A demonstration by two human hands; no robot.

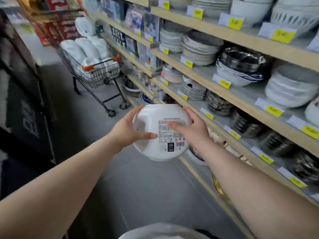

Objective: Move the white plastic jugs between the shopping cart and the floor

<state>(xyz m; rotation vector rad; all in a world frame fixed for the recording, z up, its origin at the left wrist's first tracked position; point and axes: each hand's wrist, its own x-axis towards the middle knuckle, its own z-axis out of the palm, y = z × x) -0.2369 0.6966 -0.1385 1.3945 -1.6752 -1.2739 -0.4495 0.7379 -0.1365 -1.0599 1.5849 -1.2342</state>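
**Mid-aisle, a two-handed carry**

Between the outstretched forearms, a white plastic jug (160,133) hangs in the air above the grey floor (138,187), its printed label (170,135) turned up toward the camera. The left hand (131,128) grips the handle side, thumb laid across the face. The right hand (191,131) clasps the opposite edge, thumb on the label and fingers wrapped over the far rim. Both hands are closed on the jug, and neither is free.

The shopping cart (101,75) stands well apart, further up the aisle, already piled with more white jugs (86,49). Whether this jug is bound for the cart or for the floor cannot be told.

Either way, the carry is best done with the jug level and both hands on opposite sides. Close on the right run the shelves (245,99), stacked with bowls (290,88) and plates, so the right elbow probably wants tucking in and the walking line shading left. If the jug is going to the floor, it seems wiser to lower it until its base touches before loosening the fingers. If it is going to the cart, a settled gap in the heap looks safer than the top, where round jugs may roll.
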